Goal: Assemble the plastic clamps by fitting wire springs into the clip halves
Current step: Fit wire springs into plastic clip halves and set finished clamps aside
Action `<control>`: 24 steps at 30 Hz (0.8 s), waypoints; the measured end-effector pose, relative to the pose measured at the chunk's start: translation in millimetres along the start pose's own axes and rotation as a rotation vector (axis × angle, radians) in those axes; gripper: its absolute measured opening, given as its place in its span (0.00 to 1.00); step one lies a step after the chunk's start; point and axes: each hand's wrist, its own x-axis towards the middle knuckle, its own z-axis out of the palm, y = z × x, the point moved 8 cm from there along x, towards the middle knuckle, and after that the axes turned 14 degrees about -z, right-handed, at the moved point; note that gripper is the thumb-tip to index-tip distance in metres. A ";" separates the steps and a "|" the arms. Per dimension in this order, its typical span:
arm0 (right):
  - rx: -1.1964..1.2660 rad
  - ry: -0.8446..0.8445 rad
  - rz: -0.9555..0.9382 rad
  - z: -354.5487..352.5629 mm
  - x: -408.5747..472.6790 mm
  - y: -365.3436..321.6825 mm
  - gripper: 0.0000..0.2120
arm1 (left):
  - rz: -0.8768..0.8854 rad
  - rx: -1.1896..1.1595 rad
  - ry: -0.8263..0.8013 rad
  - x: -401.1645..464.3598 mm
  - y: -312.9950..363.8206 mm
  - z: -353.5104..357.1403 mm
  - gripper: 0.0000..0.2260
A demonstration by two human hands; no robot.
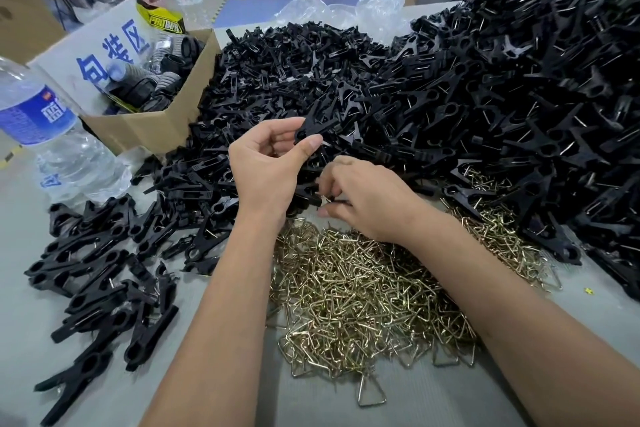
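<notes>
The left hand (268,163) pinches 1 clip half (317,126) above the pile while the right hand (363,198) pinches a wire spring (325,199), which could slip and spring loose during fitting.

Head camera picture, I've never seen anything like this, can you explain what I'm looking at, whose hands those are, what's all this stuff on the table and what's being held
There is no machine here. A person wears a camera on the head, looking forward and down, so you see their own two bare arms reaching out over a grey table.

The left hand pinches a black clip half between thumb and fingers. The right hand is lower, its fingers curled round something small at the edge of the black pile; it looks like a wire spring, but I cannot be sure.

Straight ahead lies a big heap of clip halves. Nearest the person is a pile of brass-coloured springs. At the left lie assembled clamps. On the right is another black mound, with wires showing in it. A cardboard box and a water bottle stand at the left.
</notes>
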 end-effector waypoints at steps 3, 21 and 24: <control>0.173 0.123 -0.012 -5.4 -6.3 6.3 0.08 | -0.001 0.003 -0.011 1.6 -0.6 -0.8 0.14; 0.958 0.889 0.140 -45.6 -45.4 39.7 0.08 | -0.039 0.235 -0.236 -1.0 1.5 10.1 0.16; 0.938 0.911 0.166 -44.7 -46.5 40.4 0.07 | -0.012 0.271 -0.291 -5.6 4.7 16.7 0.15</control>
